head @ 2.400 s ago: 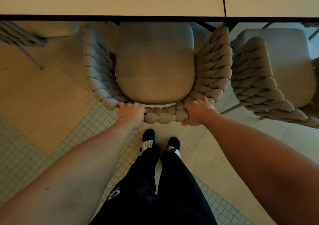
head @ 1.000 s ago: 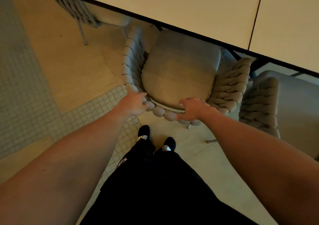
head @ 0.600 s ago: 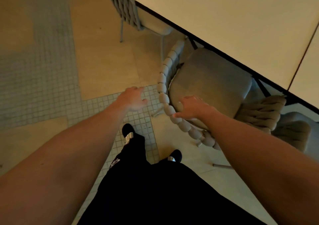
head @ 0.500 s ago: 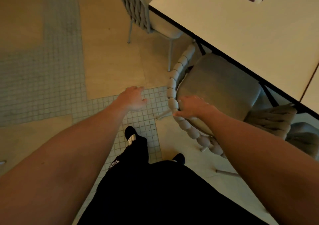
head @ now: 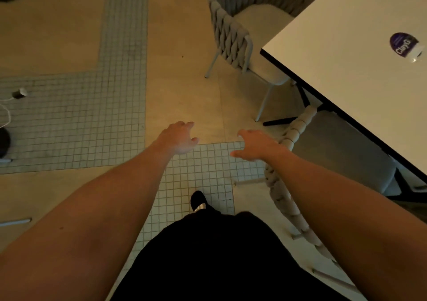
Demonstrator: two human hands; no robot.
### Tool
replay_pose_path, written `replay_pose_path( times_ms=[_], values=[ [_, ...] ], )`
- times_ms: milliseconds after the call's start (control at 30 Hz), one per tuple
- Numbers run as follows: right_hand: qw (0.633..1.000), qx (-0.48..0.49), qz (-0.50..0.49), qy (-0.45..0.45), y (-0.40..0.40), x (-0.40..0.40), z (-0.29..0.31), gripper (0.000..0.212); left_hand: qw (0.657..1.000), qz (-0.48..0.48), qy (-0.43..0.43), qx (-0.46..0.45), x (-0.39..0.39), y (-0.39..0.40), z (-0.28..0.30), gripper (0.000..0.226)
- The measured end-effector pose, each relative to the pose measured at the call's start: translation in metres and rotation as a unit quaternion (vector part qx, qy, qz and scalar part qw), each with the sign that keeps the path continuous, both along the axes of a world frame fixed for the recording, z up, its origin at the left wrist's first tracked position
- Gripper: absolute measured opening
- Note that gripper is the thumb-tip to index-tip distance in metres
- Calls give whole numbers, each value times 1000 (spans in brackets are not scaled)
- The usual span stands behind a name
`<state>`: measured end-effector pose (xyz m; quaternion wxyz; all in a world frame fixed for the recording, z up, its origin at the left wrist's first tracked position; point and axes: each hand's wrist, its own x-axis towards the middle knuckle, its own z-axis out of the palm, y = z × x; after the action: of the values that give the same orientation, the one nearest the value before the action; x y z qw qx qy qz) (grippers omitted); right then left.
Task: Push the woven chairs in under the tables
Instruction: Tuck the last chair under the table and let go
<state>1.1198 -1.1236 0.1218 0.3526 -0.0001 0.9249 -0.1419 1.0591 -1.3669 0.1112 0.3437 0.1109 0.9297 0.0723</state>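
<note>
Both hands, left and right, hover empty over tiled floor; nearer woven chair apparently tucked under table.

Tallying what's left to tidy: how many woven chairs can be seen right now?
2. One chair stands at the table's far corner, its seat partly under the top. The other is by the right hand, seat under the table edge. More may be out of frame.

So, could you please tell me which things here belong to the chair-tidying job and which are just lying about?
Belongs to the job:
- grey woven rope chair at the table corner
- grey woven rope chair beside the right arm
- white rectangular table

Just lying about:
- purple round label on the tabletop
- small plug and white cable on the floor tiles
</note>
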Motion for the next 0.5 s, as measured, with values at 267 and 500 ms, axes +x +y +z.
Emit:
replay_pose_path(
  times_ms=[267,500],
  values=[
    [999,13,34,-2,-45,-75,0,80,1000,22,9,-9,-59,-42,6,70],
    [999,10,49,3,-66,-163,-3,80,998,29,11,-46,-134,-70,3,71]
  ],
)
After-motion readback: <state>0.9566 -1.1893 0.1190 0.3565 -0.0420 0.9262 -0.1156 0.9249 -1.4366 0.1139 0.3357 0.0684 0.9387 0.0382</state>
